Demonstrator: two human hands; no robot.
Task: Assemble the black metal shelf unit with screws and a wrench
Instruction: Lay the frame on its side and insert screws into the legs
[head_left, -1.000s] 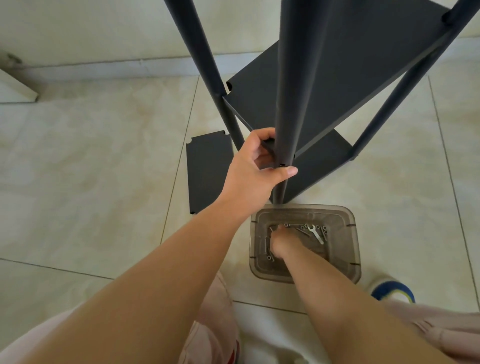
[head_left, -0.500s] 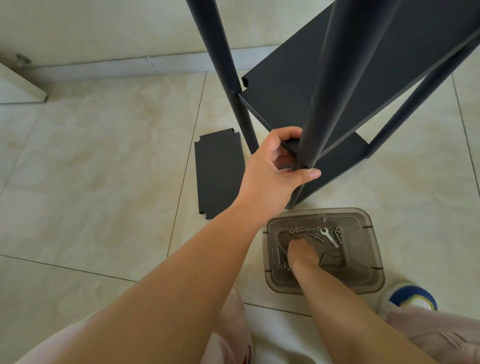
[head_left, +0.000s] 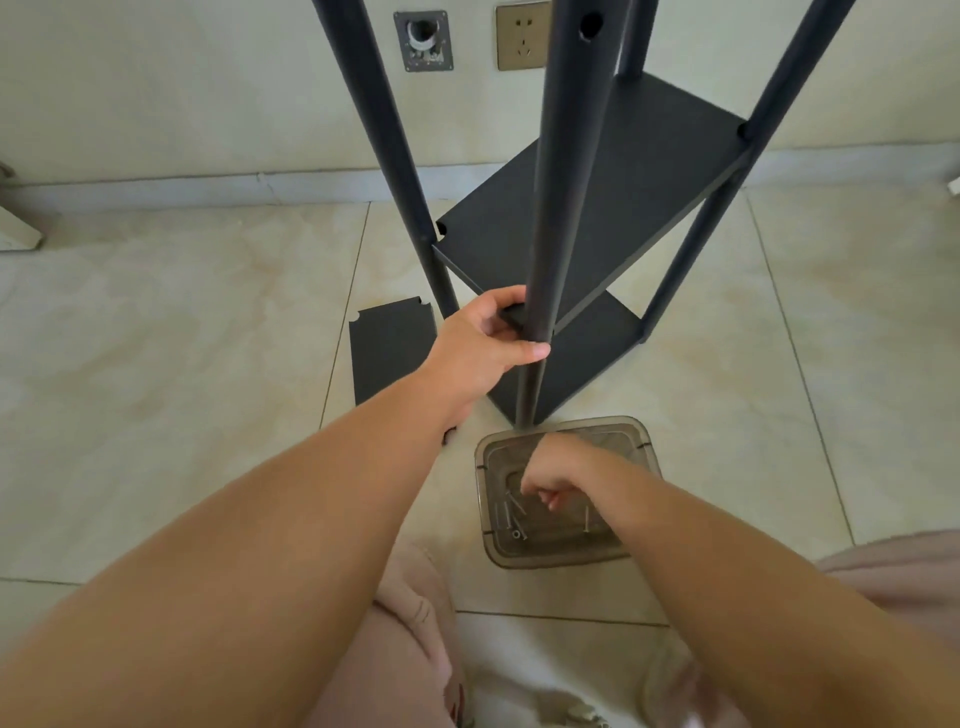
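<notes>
Inside the left grip (head_left: 483, 348), the shelf post (head_left: 561, 208), seemingly.

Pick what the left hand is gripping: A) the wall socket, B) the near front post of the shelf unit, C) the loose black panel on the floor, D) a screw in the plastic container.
B: the left hand curls its fingers round the near front post at the corner of a shelf, while the right hand is over the plastic container.
</notes>
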